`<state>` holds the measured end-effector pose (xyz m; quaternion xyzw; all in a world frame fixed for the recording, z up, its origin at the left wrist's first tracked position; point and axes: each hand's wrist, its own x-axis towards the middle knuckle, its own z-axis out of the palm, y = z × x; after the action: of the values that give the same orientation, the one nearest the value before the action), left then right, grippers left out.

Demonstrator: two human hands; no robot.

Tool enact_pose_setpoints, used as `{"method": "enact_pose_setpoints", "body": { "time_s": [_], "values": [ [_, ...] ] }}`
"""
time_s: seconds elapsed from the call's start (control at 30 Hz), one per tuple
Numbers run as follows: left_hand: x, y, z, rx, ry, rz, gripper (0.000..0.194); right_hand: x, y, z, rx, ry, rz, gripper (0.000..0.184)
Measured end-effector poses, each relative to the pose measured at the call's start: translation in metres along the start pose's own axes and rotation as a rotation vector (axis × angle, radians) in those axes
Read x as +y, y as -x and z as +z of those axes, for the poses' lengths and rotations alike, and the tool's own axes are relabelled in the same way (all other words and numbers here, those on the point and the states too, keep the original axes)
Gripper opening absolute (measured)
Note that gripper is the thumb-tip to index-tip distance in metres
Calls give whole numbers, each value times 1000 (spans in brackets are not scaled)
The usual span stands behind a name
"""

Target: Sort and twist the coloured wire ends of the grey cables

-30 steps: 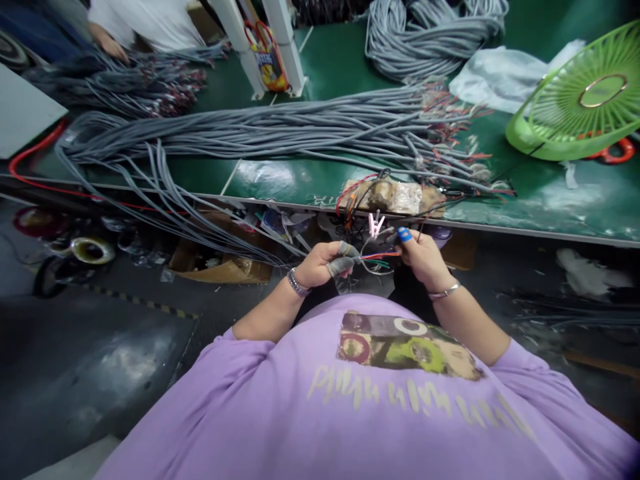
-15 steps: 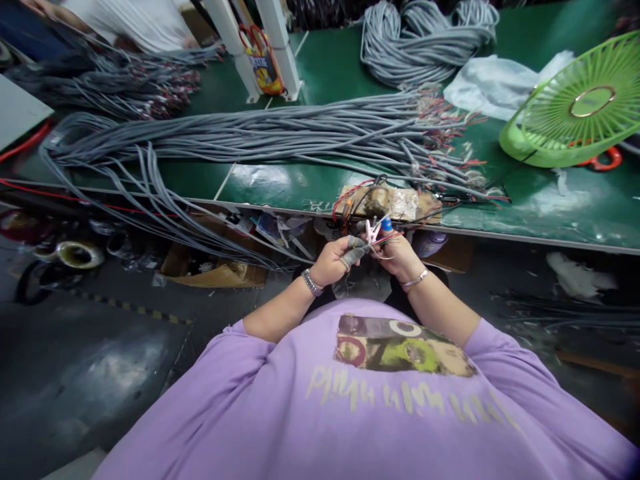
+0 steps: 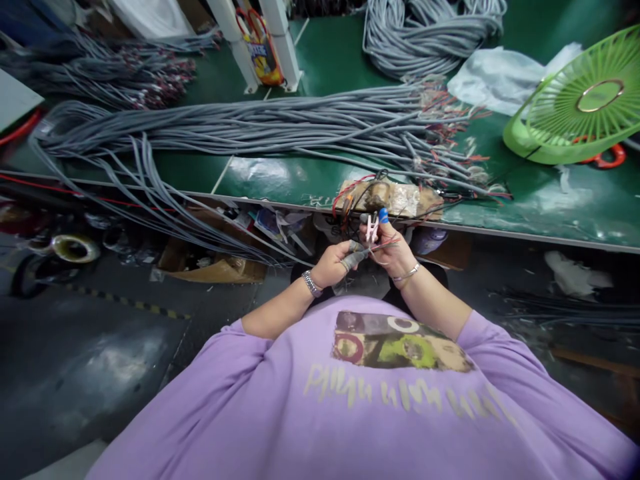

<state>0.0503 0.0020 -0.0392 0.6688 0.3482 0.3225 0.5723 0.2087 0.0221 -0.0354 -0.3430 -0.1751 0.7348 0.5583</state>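
In my left hand (image 3: 334,264), closed with grey coverings on the fingertips, is the end of a grey cable (image 3: 280,249). Thin coloured wires (image 3: 384,245) fan out from that end across the palm of my right hand (image 3: 395,252). A small pink clip (image 3: 371,229) sits at the fingers of my right hand, whose thumb wears a blue cover and points upward beside it. The fingers appear closed on the clip, though part of the grip is hidden. Just beyond, a taped block (image 3: 405,199) with black and red leads lies at the bench edge.
A long bundle of grey cables (image 3: 250,123) lies along the green bench (image 3: 265,183), some hanging over its front edge. A coiled bundle (image 3: 433,40), a white plastic bag (image 3: 495,80) and a green fan (image 3: 575,107) stand behind. Below is a cardboard box (image 3: 220,270).
My right hand has moved left from the wire tips to the pink clip, and its legs look closer together. My left hand has brought the cable end rightward, near the clip.
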Motion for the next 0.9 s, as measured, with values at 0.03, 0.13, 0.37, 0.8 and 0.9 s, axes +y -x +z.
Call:
{"method": "enact_pose_setpoints", "body": {
  "time_s": [0.03, 0.13, 0.37, 0.8, 0.9],
  "values": [
    [0, 1, 0, -5, -2, -5, 44, 0, 1, 1, -2, 1, 0, 54],
    [2, 2, -1, -22, 8, -5, 44, 1, 2, 1, -4, -12, 33, 59],
    [10, 12, -9, -135, 96, 0, 44, -1, 15, -8, -59, 32, 80, 63],
    [15, 47, -13, -79, 491, -237, 50, 6, 43, -42, -52, 178, -14, 51],
    [18, 44, -17, -29, 563, -268, 53, 10, 53, -49, -72, 320, -142, 50]
  ]
}}
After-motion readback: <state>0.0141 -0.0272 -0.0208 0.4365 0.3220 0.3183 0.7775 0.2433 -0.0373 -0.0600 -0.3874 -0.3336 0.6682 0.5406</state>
